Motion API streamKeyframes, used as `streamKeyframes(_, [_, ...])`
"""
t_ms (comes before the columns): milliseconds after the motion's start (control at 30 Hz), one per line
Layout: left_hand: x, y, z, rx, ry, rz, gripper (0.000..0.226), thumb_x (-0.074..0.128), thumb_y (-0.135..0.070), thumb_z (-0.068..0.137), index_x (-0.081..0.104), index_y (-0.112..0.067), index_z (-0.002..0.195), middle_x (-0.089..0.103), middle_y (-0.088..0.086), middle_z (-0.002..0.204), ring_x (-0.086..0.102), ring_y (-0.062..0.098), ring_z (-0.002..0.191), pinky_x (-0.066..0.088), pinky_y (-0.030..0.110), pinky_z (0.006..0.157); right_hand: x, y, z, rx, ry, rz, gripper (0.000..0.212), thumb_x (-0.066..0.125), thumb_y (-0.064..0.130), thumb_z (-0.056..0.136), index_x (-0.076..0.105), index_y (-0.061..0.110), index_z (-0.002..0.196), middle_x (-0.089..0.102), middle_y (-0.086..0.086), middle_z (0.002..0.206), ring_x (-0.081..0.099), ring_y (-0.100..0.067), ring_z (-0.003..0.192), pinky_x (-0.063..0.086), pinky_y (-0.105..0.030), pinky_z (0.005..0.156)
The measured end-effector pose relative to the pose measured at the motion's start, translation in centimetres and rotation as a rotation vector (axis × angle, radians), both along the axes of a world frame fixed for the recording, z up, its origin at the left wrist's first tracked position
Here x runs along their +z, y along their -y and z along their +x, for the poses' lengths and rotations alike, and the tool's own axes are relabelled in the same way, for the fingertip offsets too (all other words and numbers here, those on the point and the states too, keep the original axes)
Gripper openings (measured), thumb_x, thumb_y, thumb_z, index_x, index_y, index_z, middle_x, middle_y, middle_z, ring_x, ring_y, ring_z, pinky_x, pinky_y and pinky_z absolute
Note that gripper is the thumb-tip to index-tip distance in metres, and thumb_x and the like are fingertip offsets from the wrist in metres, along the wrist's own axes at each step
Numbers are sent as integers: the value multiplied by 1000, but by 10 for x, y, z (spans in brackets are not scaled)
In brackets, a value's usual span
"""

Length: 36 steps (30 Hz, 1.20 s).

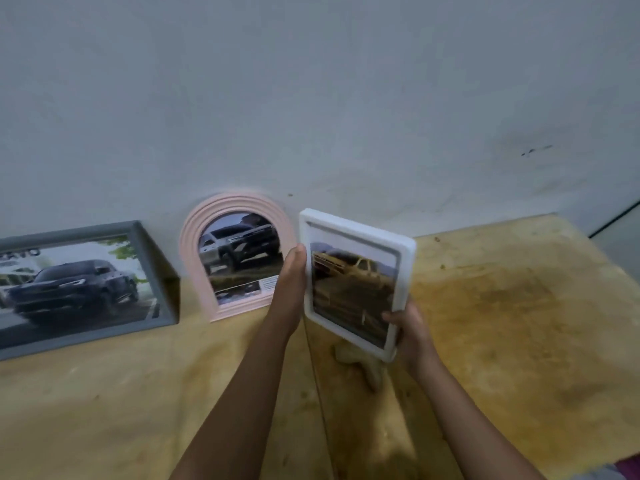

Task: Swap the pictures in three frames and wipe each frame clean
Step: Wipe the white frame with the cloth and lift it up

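I hold a white rectangular frame (405,258) upright above the wooden table, its picture showing a yellow truck. My left hand (291,289) grips its left edge and my right hand (410,332) grips its lower right corner. A pink arched frame (194,237) with a silver truck picture leans on the wall just left of my left hand. Further left, a grey rectangular frame (145,251) with a dark car picture also leans on the wall. A pale cloth (356,362) lies on the table under the white frame, partly hidden.
The worn wooden table (519,306) stretches right of the frames, stained dark in the middle. A grey wall (311,98) stands right behind it. The table's right edge lies near the picture's right side.
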<state>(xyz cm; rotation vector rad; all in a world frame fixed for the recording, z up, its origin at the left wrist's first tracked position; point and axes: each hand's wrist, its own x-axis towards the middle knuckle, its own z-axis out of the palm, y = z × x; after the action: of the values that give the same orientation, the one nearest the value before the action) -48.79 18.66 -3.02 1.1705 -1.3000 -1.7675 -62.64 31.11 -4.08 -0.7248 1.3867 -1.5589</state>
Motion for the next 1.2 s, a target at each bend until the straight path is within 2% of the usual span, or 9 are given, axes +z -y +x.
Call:
streamKeyframes(100, [-7,12,-33,-69,41,-89,63,32,-67,83,56,-20,119,62,9,115,56,25,111,43,53,99,-9,15,-49,-5,3,-10,36,47,12,61,60,13,94,72,6,79,66,-9,80,52,-20,64])
streamKeyframes(167, [-14,18,-51,-28,39,-88,51,33,-59,91,55,-21,118,61,9,114,57,25,110,45,52,98,-13,27,-73,11,43,-8,37,41,9,61,59,12,93,71,8,74,66,-7,74,51,-19,60])
streamKeyframes(300, [-32,32,-73,103,40,-91,35,31,-36,100,53,-16,117,58,12,112,54,27,109,45,40,96,-33,59,-101,13,72,22,36,40,8,58,58,12,89,67,4,70,64,-17,75,53,-26,59])
streamKeyframes(567, [-63,31,-77,150,24,-121,22,37,-28,100,54,-20,112,57,-1,99,55,17,98,45,33,87,-86,75,-113,-39,133,69,26,40,9,62,57,11,82,59,4,64,57,-19,71,45,-34,63])
streamKeyframes(667, [-70,25,-72,114,32,-164,21,37,-26,99,53,-24,113,58,-1,100,56,15,98,48,27,85,-96,68,-110,-40,74,74,28,47,15,65,60,16,90,63,1,77,61,-20,79,49,-39,69])
streamKeyframes(833, [-81,22,-59,52,142,-261,29,40,-20,99,51,-16,125,61,-2,108,59,8,103,50,23,88,-102,47,-92,-119,-94,129,23,45,11,97,56,20,115,64,5,97,62,-6,91,51,-19,72])
streamKeyframes(967, [-87,18,-48,-4,195,-312,28,43,-15,98,52,-14,125,64,-7,103,61,-1,94,51,15,80,-111,30,-83,-148,-294,177,21,49,17,96,55,23,115,64,4,102,61,-12,96,52,-28,76])
streamKeyframes(1100, [-84,19,-46,-32,259,-367,29,44,-16,98,52,-13,125,62,-14,101,59,-9,90,47,7,76,-111,30,-80,-184,-455,200,19,50,14,96,55,17,114,61,10,93,61,-16,91,49,-16,67])
streamKeyframes(1200, [-84,15,-45,-19,305,-370,31,44,-12,98,51,-11,129,58,-10,110,55,-4,97,44,4,81,-111,26,-76,-223,-461,260,32,52,16,95,51,13,127,60,4,110,57,-13,104,48,-13,79])
